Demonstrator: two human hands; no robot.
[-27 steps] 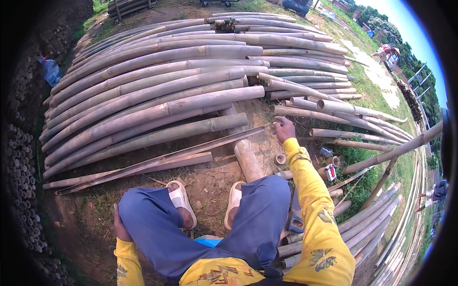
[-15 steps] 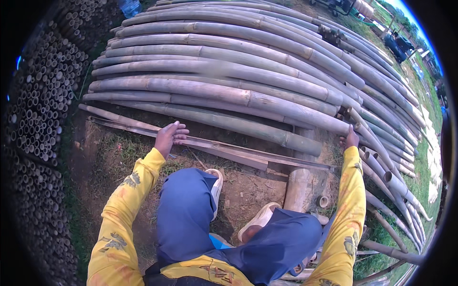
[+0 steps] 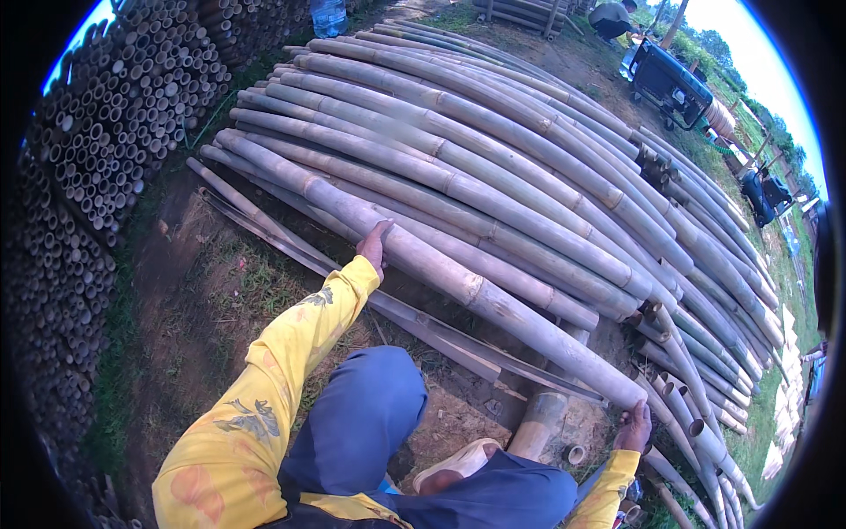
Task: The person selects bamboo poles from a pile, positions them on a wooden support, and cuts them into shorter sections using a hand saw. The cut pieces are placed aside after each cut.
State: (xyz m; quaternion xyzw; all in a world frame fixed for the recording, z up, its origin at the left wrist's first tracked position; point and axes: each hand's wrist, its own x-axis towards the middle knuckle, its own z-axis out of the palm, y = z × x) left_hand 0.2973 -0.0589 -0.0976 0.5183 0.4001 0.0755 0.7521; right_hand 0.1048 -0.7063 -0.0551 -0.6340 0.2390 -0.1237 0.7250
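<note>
A long, pale bamboo pole [image 3: 441, 264] is seen lying at the near edge of a wide stack of bamboo poles [image 3: 546, 167] spread over bare ground [image 3: 220, 291]. The left hand [image 3: 376, 247] is laid on the pole partway along its length, the fingers curled against its side; whether they are closed round it cannot be told. The right hand [image 3: 634, 428] is placed at the pole's cut near end, the fingers bent under or beside the tip, with the grip itself hidden. A short bamboo stub [image 3: 539, 423] is seen just below that end, beside a foot in a pale sandal [image 3: 458, 460]. Thin split bamboo strips [image 3: 291, 247] are laid on the ground in front of the stack. Cut tubes, ends outward, are piled as a wall of bamboo ends [image 3: 106, 150] on the left. The pole is judged stiff, fairly heavy for its length, and smooth-skinned, so likely slippery; hold is best taken at two well-spaced points, near the ringed nodes, where purchase is offered.
</note>
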